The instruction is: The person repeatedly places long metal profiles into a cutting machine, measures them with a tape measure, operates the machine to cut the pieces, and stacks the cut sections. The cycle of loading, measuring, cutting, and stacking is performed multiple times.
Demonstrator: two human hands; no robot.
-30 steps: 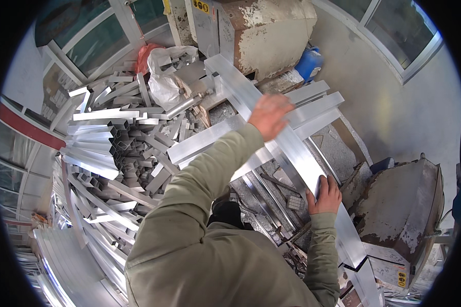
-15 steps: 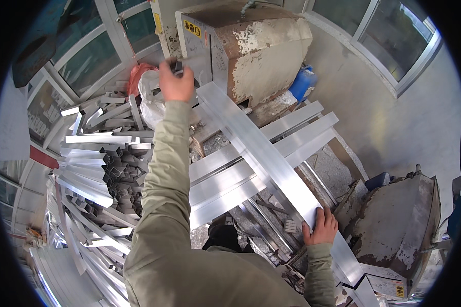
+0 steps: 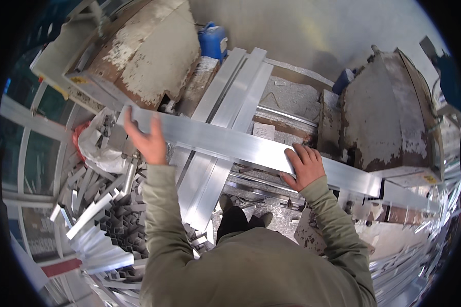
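A long silver aluminium profile (image 3: 225, 143) lies crosswise in front of me, over several other profiles (image 3: 230, 102) that run away from me. My right hand (image 3: 306, 166) rests on its right half, fingers bent over the top face and thumb at the near edge. At the profile's left end, my left hand (image 3: 147, 137) is open, thumb and fingers spread and slightly blurred. It holds nothing that I can see; whether it touches the metal I cannot tell.
Worn machine housings stand at the left (image 3: 143, 56) and right (image 3: 389, 112). A blue jug (image 3: 213, 42) sits behind the left one. Cut profile pieces (image 3: 120, 220) heap up at the lower left, near a white sack (image 3: 105, 146). Metal rails (image 3: 287, 116) cross the gritty machine bed.
The view has swung round, so the long profile now lies more crosswise. My left hand has come down to its left end and its fingers have spread. My right hand stays on the profile.
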